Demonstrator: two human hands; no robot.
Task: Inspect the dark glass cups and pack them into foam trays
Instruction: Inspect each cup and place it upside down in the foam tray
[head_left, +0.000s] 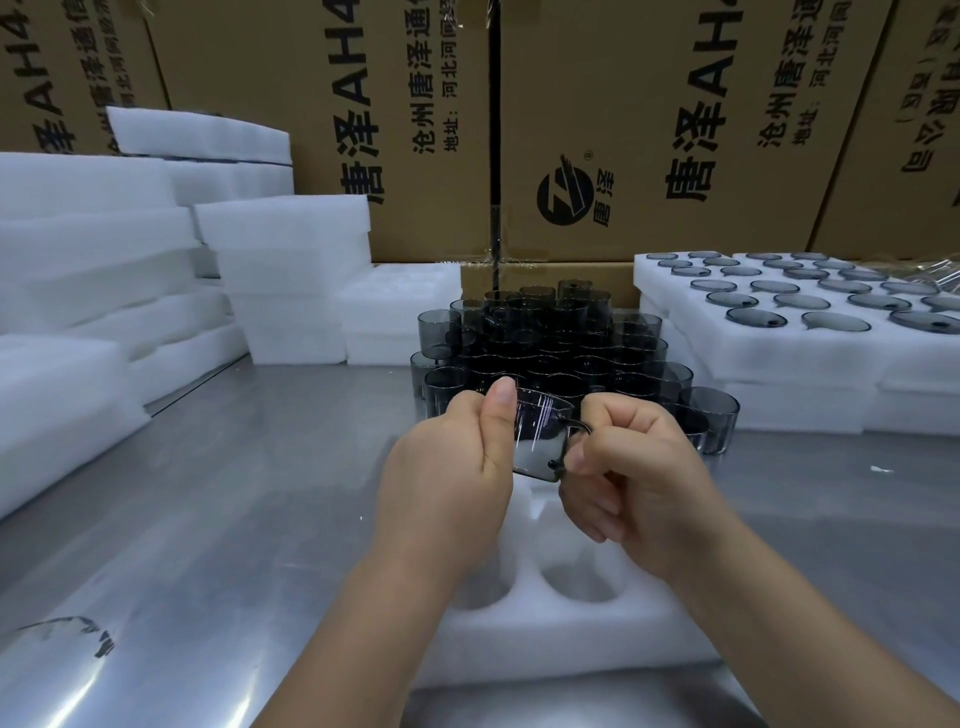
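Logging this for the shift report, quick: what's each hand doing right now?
Left hand: grips the dark glass cup, thumb up along its side.
Right hand: pinches the same cup at its right edge.

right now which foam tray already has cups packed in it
The top tray on the right-hand stack: dark cups fill its holes. The near tray in front shows only empty holes.

Packing warehouse: stacked cartons (649, 130), foam trays (779, 332)
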